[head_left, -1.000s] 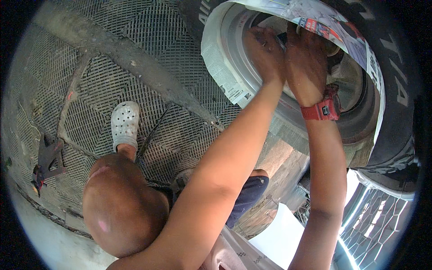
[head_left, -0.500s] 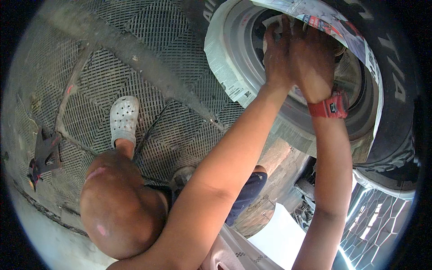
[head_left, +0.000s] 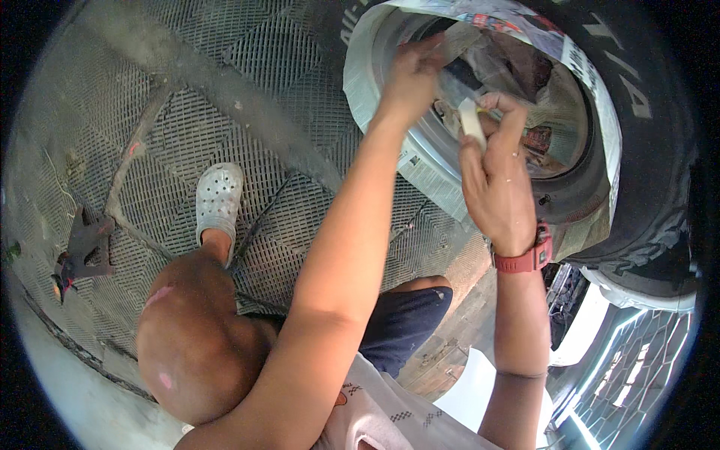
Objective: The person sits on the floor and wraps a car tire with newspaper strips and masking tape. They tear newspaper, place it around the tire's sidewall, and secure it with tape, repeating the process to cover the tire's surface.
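- A pale, narrow piece [head_left: 470, 126], possibly a tape roll seen edge-on, is pinched between thumb and fingers of the right hand [head_left: 499, 169], before the wheel rim [head_left: 442, 146].
- Likely light and firm, it is best held by its sides.
- Whether anything is gripped by the blurred left hand [head_left: 409, 84] cannot be told.
- The rim is ringed by newspaper [head_left: 435, 180].

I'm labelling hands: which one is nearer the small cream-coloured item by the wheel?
Right. The right hand holds the cream-coloured item; the left hand is to its upper left in the picture, in front of the wheel rim.
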Motion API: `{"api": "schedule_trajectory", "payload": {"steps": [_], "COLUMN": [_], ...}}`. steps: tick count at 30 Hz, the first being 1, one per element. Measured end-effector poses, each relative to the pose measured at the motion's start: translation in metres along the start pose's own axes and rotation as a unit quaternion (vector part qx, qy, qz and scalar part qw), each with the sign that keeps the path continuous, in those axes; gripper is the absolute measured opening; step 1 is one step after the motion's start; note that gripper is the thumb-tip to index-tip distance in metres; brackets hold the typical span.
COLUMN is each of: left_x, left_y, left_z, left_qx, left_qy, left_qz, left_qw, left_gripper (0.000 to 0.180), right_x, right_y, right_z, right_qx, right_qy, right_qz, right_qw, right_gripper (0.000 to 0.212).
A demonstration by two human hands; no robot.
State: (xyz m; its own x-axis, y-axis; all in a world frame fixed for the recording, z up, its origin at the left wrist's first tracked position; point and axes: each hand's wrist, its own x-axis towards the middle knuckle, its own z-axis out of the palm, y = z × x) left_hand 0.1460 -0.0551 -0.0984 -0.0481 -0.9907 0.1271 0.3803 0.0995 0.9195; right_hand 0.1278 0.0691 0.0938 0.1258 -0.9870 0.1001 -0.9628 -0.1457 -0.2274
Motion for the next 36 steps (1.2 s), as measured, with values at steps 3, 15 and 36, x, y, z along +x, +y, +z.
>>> {"api": "schedule_trajectory", "payload": {"steps": [3, 15, 36], "left_x": [-0.033, -0.065, -0.068], "left_y": [0.039, 0.081, 0.073], "left_z": [-0.041, -0.079, -0.061], "left_qx": [-0.139, 0.002, 0.179], "left_qy": [-0.036, -0.202, 0.022], "left_qz": [-0.150, -0.174, 0.129], "left_qw": [0.978, 0.964, 0.975], "left_gripper": [0.036, 0.023, 0.020], "right_x": [-0.014, -0.034, 0.027], "right_y": [0.000, 0.011, -0.012], "right_z": [-0.004, 0.022, 0.023], "right_qx": [0.232, 0.277, -0.129], "right_qy": [-0.069, -0.107, 0.117], "right_qz": [0.189, 0.205, 0.000], "right_qw": [0.952, 0.933, 0.985], "right_gripper": [0.054, 0.054, 0.038]}}
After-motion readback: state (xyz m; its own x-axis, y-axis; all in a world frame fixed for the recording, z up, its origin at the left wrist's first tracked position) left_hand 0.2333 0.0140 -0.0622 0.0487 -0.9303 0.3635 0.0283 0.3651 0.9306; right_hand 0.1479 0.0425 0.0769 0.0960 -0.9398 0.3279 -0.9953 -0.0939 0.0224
